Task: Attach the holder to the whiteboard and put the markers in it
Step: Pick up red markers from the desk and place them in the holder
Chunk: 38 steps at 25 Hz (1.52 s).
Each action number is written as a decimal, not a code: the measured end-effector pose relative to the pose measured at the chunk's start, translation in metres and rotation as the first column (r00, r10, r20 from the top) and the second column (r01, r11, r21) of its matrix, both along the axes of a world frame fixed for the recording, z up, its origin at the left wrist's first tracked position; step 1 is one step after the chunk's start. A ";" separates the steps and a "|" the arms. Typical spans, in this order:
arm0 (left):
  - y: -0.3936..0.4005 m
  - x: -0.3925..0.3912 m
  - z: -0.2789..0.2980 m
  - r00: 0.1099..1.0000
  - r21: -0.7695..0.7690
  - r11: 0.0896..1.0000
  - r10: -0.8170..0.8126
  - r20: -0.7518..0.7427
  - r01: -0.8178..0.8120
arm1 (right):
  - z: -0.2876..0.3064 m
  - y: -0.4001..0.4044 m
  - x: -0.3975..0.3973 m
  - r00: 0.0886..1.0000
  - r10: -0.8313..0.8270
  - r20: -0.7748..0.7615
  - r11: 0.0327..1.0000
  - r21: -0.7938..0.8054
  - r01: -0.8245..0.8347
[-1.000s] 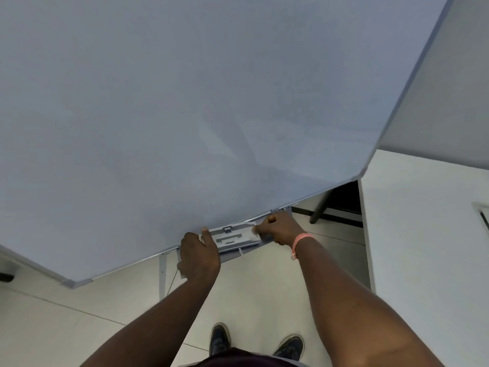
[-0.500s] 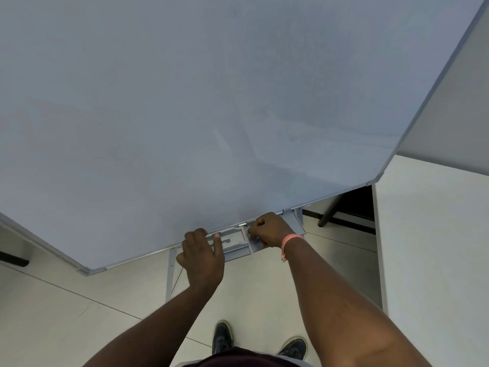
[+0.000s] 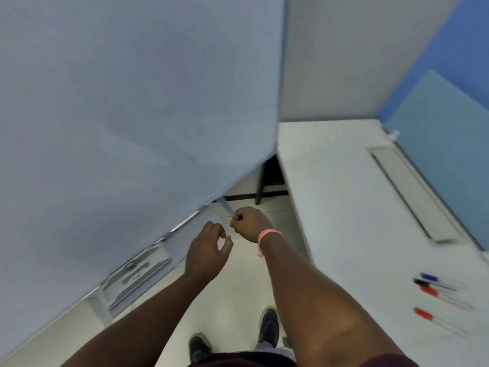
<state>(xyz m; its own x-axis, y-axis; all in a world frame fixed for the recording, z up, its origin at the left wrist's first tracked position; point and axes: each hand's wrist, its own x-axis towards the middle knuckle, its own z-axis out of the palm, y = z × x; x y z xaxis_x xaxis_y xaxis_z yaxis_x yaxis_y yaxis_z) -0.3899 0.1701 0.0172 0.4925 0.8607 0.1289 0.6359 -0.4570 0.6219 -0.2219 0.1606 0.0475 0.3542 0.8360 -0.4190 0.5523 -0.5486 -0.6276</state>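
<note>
The whiteboard (image 3: 119, 128) is filling the left of the view, and the grey holder (image 3: 137, 274) is sitting under its bottom edge, looking hooked onto the frame, though blur is making the seating hard to confirm. It is looking like a light, stiff plastic tray with moulded grooves, so any further pressing is best done at its two ends rather than on the thin front lip.

Moving right, the left hand (image 3: 206, 250) is hovering just off the board's lower edge, its fingers (image 3: 221, 231) loosely curled and apart, touching nothing that can be seen. Just beside it the right hand (image 3: 250, 223), with a pink band on the wrist, is closing into a loose fist; whether it is pinching anything small I cannot tell.

Further right, the white table (image 3: 344, 207) is carrying the markers (image 3: 434, 292) near its front corner, well apart from the holder: blue, black and red caps lying close together, and another red one a little nearer the person. They are looking light, rigid and smooth-barrelled, so they are likely to roll on the flat top; taking each around the middle of the barrel, or gathering the close group in one grip, is looking sensible
</note>
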 end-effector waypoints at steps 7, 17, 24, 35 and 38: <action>-0.059 0.145 -0.009 0.869 -0.097 0.866 -0.495 -0.021 0.491 | -0.006 -0.138 0.144 0.899 -0.429 0.088 0.901 -0.038 0.433; -0.195 0.328 -0.018 0.439 -0.286 0.438 -0.896 -0.065 0.852 | -0.034 -0.360 0.252 0.478 -0.865 0.152 0.422 -0.295 0.858; -0.286 0.433 -0.025 0.277 -0.189 0.324 -0.931 -0.238 0.927 | -0.061 -0.429 0.254 0.263 -0.963 0.054 0.234 -0.308 0.922; -0.323 0.467 -0.056 0.054 -0.029 0.100 -0.733 -0.678 0.995 | -0.087 -0.443 0.264 0.115 -0.993 0.039 0.106 -0.187 0.977; -0.320 0.458 -0.055 0.111 -0.081 0.204 -0.776 -0.621 0.976 | -0.088 -0.436 0.266 0.071 -0.997 -0.023 0.073 -0.155 0.985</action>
